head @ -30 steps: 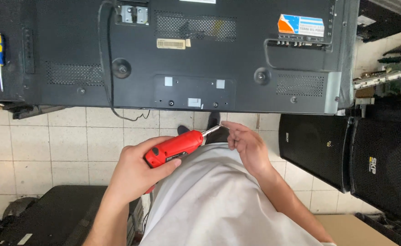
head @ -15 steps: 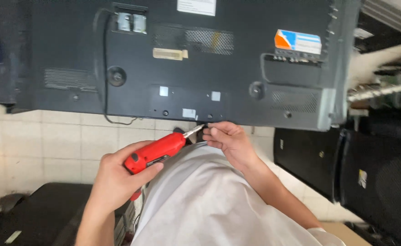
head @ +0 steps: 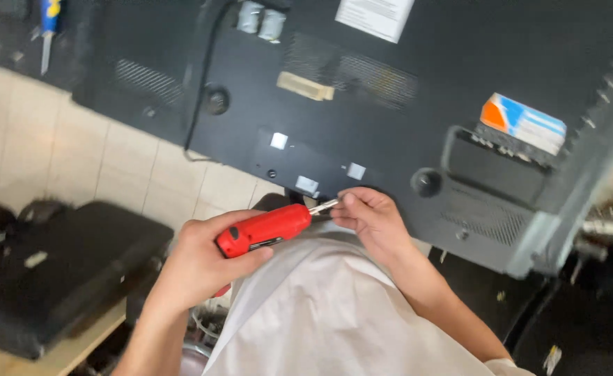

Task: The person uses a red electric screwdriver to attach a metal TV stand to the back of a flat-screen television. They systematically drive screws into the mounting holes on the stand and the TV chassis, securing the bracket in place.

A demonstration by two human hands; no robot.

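sideways, red screwdriver [head: 265, 228] points right, slightly up.

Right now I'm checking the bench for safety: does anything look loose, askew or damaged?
One thing stands out: a black cable hangs loose down the back panel of the flat screen and curls off its lower edge. The left hand holds the red electric screwdriver; the right hand's fingers pinch its bit. No damage shows.
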